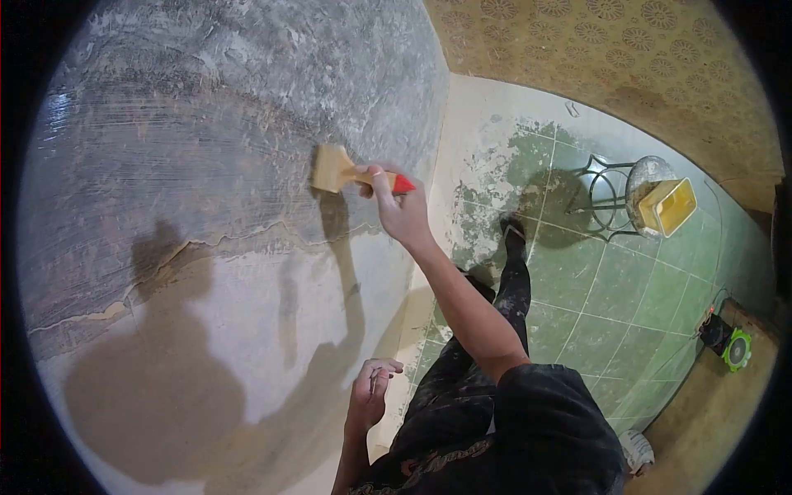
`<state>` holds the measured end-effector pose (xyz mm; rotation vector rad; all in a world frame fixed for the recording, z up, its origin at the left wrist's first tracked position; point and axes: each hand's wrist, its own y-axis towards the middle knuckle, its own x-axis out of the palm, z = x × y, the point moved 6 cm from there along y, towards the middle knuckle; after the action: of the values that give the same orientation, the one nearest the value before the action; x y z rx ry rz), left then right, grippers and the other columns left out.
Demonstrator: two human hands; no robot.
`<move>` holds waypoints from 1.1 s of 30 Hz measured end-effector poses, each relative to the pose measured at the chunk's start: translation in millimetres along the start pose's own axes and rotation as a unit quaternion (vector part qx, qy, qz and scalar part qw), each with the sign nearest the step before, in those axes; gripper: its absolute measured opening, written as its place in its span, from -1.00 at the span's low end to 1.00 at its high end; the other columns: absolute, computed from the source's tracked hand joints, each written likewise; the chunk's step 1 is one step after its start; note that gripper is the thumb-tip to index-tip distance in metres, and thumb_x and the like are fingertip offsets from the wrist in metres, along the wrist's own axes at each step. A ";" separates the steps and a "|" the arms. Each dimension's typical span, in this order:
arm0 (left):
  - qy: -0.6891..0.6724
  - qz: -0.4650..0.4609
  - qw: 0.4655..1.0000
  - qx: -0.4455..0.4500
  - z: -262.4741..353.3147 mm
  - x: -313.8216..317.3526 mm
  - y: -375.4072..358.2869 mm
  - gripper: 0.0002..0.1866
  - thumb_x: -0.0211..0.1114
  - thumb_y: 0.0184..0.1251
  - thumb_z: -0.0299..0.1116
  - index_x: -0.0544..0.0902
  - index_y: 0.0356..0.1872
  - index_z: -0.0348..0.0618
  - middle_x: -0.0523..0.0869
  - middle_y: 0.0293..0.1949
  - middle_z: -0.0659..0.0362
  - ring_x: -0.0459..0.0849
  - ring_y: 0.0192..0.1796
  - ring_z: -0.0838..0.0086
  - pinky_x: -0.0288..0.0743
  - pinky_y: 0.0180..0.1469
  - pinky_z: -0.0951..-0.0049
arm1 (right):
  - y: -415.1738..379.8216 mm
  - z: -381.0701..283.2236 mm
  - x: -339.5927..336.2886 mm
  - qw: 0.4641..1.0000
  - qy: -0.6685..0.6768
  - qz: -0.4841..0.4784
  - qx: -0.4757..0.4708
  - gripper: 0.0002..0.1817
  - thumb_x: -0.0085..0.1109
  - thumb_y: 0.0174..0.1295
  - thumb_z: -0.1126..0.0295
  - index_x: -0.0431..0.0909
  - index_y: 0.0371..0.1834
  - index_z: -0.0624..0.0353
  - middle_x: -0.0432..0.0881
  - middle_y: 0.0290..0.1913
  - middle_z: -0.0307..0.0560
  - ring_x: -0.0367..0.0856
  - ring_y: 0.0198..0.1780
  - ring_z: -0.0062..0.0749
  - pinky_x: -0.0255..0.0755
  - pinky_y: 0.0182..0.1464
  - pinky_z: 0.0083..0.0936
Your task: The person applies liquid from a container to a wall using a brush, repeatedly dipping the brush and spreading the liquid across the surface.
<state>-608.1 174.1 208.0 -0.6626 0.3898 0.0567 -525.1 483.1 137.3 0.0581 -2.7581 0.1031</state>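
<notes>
My right hand (403, 208) is closed round the handle of a wide paintbrush (332, 169) with a red handle tip. The brush's bristles point left and meet, or nearly meet, the grey, streaked wall (206, 148); contact is hard to judge. Lower down, my left hand (373, 389) hangs in front of the wall's pale lower part. Its fingers are loosely curled and partly apart, with nothing visible in them.
A round stool (648, 177) bears a yellow container (670, 208) on the right. Green floor tiles (606, 285) carry white splatter near the wall. A green-rimmed round device (737, 351) sits farther right. A patterned brown surface (610, 41) spans the top right.
</notes>
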 end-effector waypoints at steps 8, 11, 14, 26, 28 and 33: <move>0.025 0.031 0.999 0.033 -0.3 -9.6 -6.7 -0.80 -0.06 0.63 -0.42 0.52 -0.09 -0.29 0.71 -0.07 -0.02 0.69 -0.01 0.29 0.53 0.13 0.30 | -25.1 125.5 -20.0 0.991 0.085 0.066 0.079 -0.65 0.01 0.60 0.26 0.68 -0.04 0.36 0.69 -0.32 -0.16 0.61 -0.28 -0.56 0.51 -0.15 -0.57; 0.016 0.041 0.999 0.031 -5.0 -8.5 -13.8 -0.78 -0.06 0.64 -0.39 0.54 -0.08 -0.29 0.72 -0.06 -0.03 0.70 0.00 0.28 0.53 0.12 0.30 | -41.5 191.4 -53.5 0.990 -0.064 0.076 0.096 -0.68 0.08 0.56 0.25 0.69 -0.06 0.32 0.70 -0.35 -0.18 0.63 -0.35 -0.57 0.52 -0.23 -0.56; 0.029 0.024 0.999 0.020 -11.9 -2.9 -12.0 -0.77 -0.03 0.66 -0.37 0.57 -0.08 -0.29 0.73 -0.06 -0.04 0.71 0.02 0.25 0.54 0.13 0.28 | -32.2 196.9 -57.3 0.969 -0.233 0.077 0.037 -0.72 0.14 0.53 0.25 0.70 -0.06 0.25 0.72 -0.36 -0.18 0.66 -0.41 -0.56 0.53 -0.33 -0.55; 0.039 0.019 0.999 0.012 -8.8 2.4 -15.5 -0.79 0.01 0.65 -0.39 0.59 -0.08 -0.29 0.74 -0.06 -0.04 0.71 0.07 0.19 0.52 0.20 0.25 | -26.6 76.5 4.8 0.974 0.209 0.046 0.067 -0.64 0.00 0.61 0.25 0.64 0.03 0.36 0.71 -0.20 -0.09 0.62 -0.21 -0.52 0.51 -0.10 -0.55; 0.015 0.027 0.999 0.027 -9.1 0.3 -17.2 -0.78 -0.03 0.67 -0.38 0.58 -0.06 -0.27 0.73 -0.03 -0.01 0.70 0.08 0.24 0.53 0.18 0.26 | -33.3 139.2 -22.0 0.983 0.135 0.094 0.087 -0.67 0.01 0.60 0.28 0.65 0.02 0.35 0.71 -0.24 -0.12 0.62 -0.26 -0.52 0.52 -0.15 -0.53; -0.046 0.028 0.998 -0.007 -4.0 0.6 -19.1 -0.76 -0.08 0.69 -0.35 0.54 -0.05 -0.24 0.71 -0.03 -0.01 0.69 0.06 0.30 0.54 0.13 0.28 | -33.2 201.8 -71.1 0.973 -0.195 0.062 0.108 -0.76 0.16 0.46 0.27 0.72 -0.10 0.20 0.75 -0.36 0.05 0.75 -0.31 -0.51 0.56 -0.22 -0.44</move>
<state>-605.5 156.6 216.2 -0.6599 0.3190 0.1437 -532.1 435.8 -73.9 -0.0421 -3.1284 0.4724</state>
